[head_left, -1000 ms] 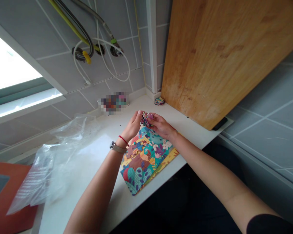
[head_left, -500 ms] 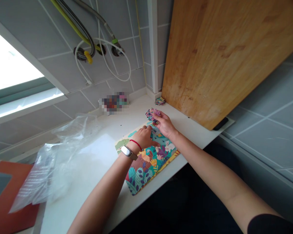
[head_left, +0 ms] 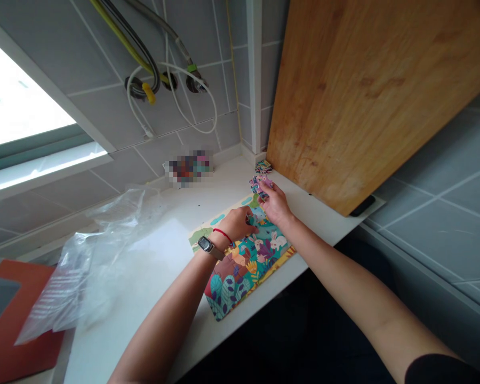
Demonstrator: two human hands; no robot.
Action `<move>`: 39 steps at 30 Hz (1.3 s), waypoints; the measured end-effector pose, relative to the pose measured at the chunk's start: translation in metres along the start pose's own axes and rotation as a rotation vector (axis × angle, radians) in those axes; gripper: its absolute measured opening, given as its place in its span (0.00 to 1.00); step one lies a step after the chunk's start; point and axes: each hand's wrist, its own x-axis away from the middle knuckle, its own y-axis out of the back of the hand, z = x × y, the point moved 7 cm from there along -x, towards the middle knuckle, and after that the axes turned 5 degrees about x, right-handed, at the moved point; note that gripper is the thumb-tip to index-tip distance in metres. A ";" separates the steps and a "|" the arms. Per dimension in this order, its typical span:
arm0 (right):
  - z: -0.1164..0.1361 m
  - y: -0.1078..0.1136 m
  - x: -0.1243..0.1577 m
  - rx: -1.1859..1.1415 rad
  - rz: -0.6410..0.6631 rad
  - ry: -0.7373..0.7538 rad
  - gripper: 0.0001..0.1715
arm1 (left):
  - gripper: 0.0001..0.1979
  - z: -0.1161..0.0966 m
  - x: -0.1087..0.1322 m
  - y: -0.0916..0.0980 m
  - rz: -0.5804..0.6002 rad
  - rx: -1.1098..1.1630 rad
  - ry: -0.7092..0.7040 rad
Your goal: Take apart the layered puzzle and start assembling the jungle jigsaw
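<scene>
Purple puzzle pieces [head_left: 256, 185], gripped in the right hand [head_left: 278, 206], are partly hidden.

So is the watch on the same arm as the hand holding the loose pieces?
No, the watch is on the left arm, while the right hand holds the loose pieces.

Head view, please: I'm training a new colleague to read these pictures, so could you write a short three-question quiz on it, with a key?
1. Multiple choice: which hand holds the loose pieces? A, left; B, right; C, neither.
2. True or false: in this view, the plastic bag lies to the left of the puzzle.
3. Short answer: what is worn next to the red bracelet?

Key: 1, B, the right hand; 2, true; 3, a watch.
</scene>
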 end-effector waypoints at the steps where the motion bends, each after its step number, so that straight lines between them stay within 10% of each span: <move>1: 0.000 0.002 -0.001 0.003 -0.012 0.003 0.22 | 0.14 0.002 -0.001 0.006 -0.018 0.021 -0.005; 8: -0.001 0.003 -0.001 0.116 -0.012 0.038 0.25 | 0.11 0.015 0.003 0.043 -0.261 0.207 -0.012; 24: 0.002 0.004 -0.001 0.288 -0.015 0.093 0.28 | 0.10 -0.008 0.004 0.006 -0.028 0.289 -0.143; 39: 0.000 0.000 -0.001 0.263 0.031 0.064 0.27 | 0.24 -0.009 0.000 0.018 -0.146 0.479 -0.219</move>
